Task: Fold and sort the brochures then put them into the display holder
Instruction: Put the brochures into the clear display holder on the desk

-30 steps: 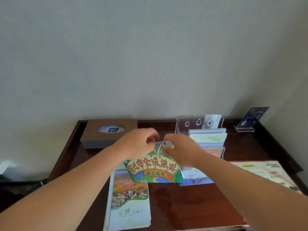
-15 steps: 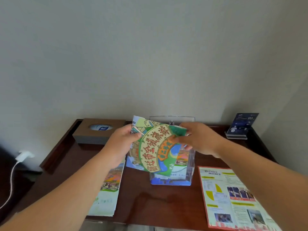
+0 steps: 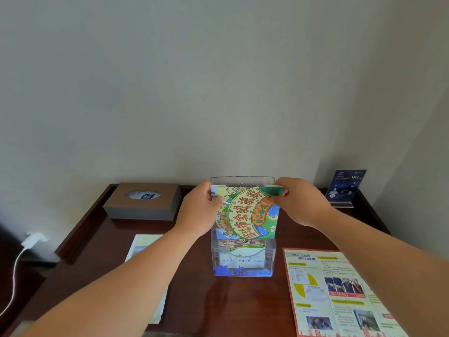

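Two sheets lie nearest me on the dark wooden table [image 3: 218, 300], an open orange leaflet [image 3: 335, 293] to my right and a pale brochure [image 3: 145, 244] partly under my left forearm, both flat and, I judge, waiting their turn to be folded. Between them stands the clear display holder [image 3: 271, 256], with brochures showing through its front. Above it my left hand [image 3: 201, 210] and right hand [image 3: 301, 203] each pinch an upper corner of the folded green brochure [image 3: 245, 212], fingers behind and thumbs in front. I hold it upright and square so that it can drop straight down. Its lower edge seems to sit just inside the holder's mouth (which pocket I cannot tell), so most of it is not yet in. Farther back a brown tissue box [image 3: 143, 200] sits at the left and a small blue sign card [image 3: 346, 186] at the right corner, both near the plain pale wall [image 3: 218, 93]. A white charger cable [image 3: 17, 263] hangs off to the left.
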Motion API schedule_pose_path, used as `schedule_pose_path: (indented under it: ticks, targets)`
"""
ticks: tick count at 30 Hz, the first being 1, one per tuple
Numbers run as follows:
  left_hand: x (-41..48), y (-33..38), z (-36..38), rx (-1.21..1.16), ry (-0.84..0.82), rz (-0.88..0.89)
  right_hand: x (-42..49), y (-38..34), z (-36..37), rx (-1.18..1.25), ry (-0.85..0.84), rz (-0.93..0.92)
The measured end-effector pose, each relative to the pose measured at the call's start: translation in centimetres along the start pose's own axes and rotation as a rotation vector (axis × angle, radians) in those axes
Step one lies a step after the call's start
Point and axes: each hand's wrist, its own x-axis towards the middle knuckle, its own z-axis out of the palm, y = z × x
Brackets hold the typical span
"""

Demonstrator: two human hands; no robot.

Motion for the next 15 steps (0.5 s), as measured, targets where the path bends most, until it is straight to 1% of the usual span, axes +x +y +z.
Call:
schedule_pose_path:
  ticks: [4, 8, 12, 15]
  targets:
    - [0.0, -0.6, 0.9, 0.114, 0.024, 0.002, -0.1, 0.8, 1.3, -0.068, 0.007, 0.027]
    - [-0.3, -1.7, 1.9, 0.173, 0.01, -0.027, -0.4, 1.5, 3.1, -0.075, 0.046, 0.052]
    - [-0.9, -3.0, 2.9, 0.177, -0.036, -0.11, -0.8, 2.2, 5.0, -0.104, 0.04, 0.086]
    - [-1.4, -3.9, 3.5, 0.198, -0.049, -0.173, -0.9, 2.5, 6.6, -0.075, 0.038, 0.132]
